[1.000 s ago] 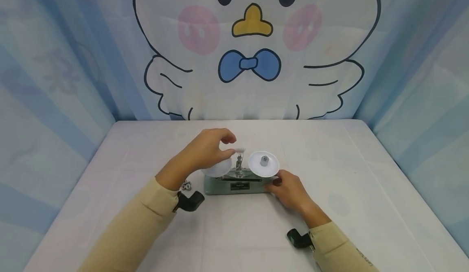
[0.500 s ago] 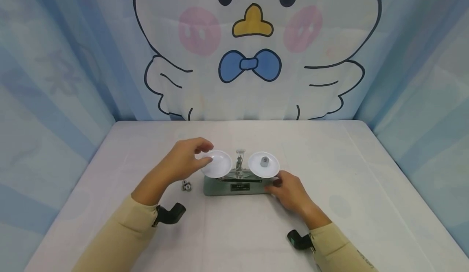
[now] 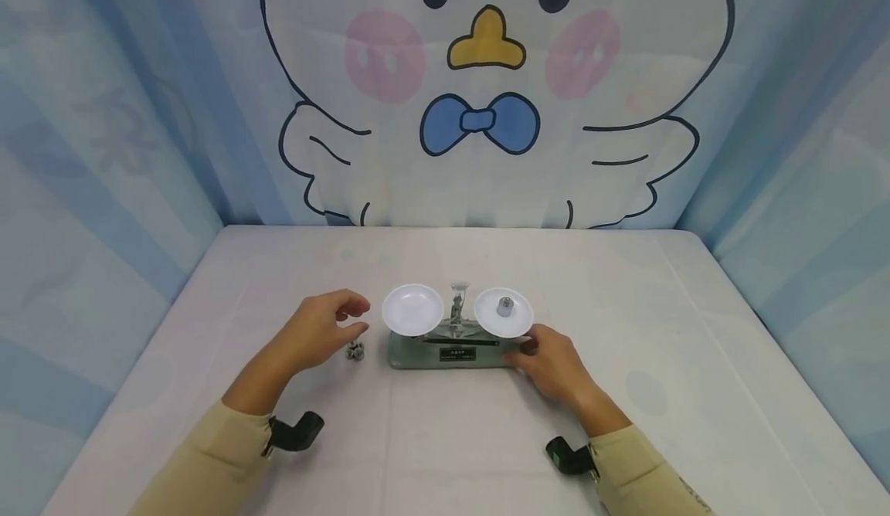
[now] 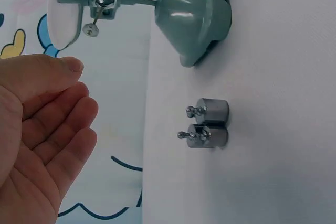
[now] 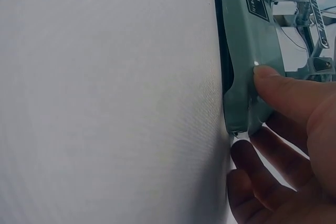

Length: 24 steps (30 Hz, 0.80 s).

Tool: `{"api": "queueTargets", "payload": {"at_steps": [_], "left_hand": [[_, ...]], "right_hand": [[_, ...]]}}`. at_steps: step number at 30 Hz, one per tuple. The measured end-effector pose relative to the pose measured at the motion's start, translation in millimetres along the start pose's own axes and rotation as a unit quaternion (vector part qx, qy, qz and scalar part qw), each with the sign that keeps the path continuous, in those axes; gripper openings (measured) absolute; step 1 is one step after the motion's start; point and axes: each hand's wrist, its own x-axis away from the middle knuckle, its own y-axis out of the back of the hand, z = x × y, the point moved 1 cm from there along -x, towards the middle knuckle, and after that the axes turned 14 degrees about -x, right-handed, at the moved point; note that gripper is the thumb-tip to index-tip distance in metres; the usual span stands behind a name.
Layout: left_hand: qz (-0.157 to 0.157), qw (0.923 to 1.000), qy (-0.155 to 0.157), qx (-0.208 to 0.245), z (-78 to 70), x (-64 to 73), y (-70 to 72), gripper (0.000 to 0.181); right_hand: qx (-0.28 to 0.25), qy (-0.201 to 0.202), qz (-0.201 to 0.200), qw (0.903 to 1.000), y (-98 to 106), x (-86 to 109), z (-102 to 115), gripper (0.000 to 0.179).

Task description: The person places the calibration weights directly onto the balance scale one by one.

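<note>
My left grip (image 3: 321,329) is loose and empty near the clustered weights (image 3: 355,351) on the bench (image 3: 445,439); my right grip (image 3: 552,361) pinches the balance (image 3: 422,355) by its right end. A jolt there could topple the weight (image 3: 505,308) on the right pan (image 3: 489,320).

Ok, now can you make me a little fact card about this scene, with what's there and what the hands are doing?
Main thing: balance scale, green base
Left pan: white, round
Right pan: white, one metal weight on it
On the table: small metal weights, grouped left of the scale
Left hand: near the left pan, holding nothing
Right hand: gripping the base's right end
Backdrop: cartoon character, blue bow
</note>
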Motion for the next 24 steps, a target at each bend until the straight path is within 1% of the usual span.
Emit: {"api": "queueTargets", "payload": {"at_steps": [6, 11, 14, 16, 20, 22, 24], "left_hand": [[0.007, 0.9996, 0.026, -0.001, 15.7, 4.9, -12.1, 0.03], [0.007, 0.9992, 0.037, 0.012, 28.3, 4.7, -25.9, 0.028], [0.0, 0.9992, 0.037, 0.013, 34.8, 3.2, -34.3, 0.026], [-0.009, 0.9994, 0.031, 0.011, 38.5, 2.4, -38.5, 0.025], [-0.027, 0.9994, 0.021, 0.002, 42.9, 0.8, -42.4, 0.022], [-0.029, 0.9995, 0.015, -0.002, 44.2, -0.2, -43.4, 0.02], [-0.028, 0.9995, 0.016, -0.005, 44.9, -1.6, -44.2, 0.019]], "right_hand": [[-0.001, -0.004, 0.002, 1.0, 0.0, 0.5, 0.2, 0.048], [0.004, -0.007, 0.0, 1.0, 0.4, 0.6, -0.3, 0.047], [0.001, -0.007, 0.001, 1.0, 0.4, 0.2, -0.7, 0.047], [-0.001, -0.008, 0.002, 1.0, 0.2, 0.0, -1.1, 0.047], [-0.001, -0.008, 0.002, 1.0, -0.1, -0.2, -2.1, 0.047], [0.0, -0.007, 0.001, 1.0, -0.1, -0.1, -2.4, 0.047], [0.001, -0.006, 0.001, 1.0, -0.2, -0.1, -2.8, 0.046]]}}
